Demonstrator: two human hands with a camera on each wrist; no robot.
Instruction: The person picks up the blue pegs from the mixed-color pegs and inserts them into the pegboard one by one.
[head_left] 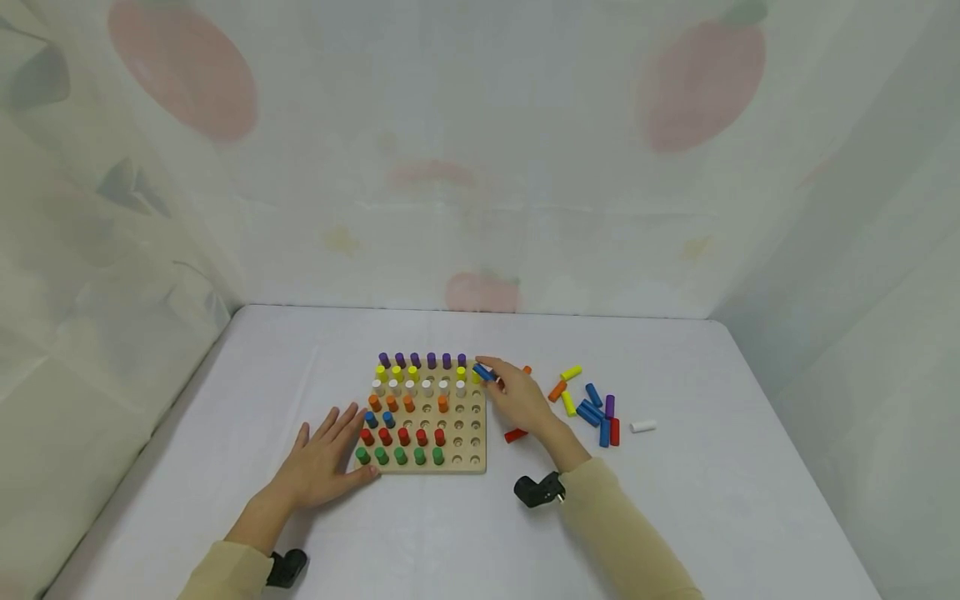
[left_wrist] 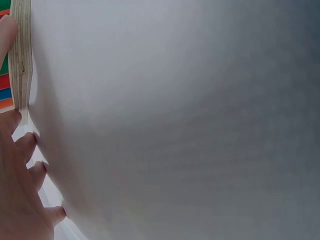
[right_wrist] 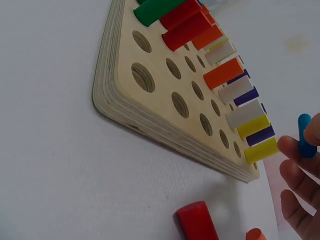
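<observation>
A wooden pegboard [head_left: 467, 425] lies on the table, with rows of purple, yellow, white, orange, blue, red and green pegs standing in its holes. My right hand [head_left: 521, 400] pinches a blue peg [head_left: 483, 372] between thumb and finger above the board's far right corner. In the right wrist view that blue peg [right_wrist: 304, 136] is close to a yellow peg [right_wrist: 261, 151] at the board's edge. My left hand [head_left: 322, 461] rests at the board's left side with fingers spread; in the left wrist view its fingers [left_wrist: 25, 146] are beside the board's edge [left_wrist: 21, 60].
Right of the board lie several loose pegs, among them blue pegs [head_left: 589, 414], a purple peg [head_left: 610, 406], a red peg [head_left: 615, 432], a yellow peg [head_left: 572, 372] and a white peg [head_left: 642, 427]. Another red peg [right_wrist: 197, 221] lies near the board's right edge. A printed curtain [head_left: 480, 208] hangs behind the table.
</observation>
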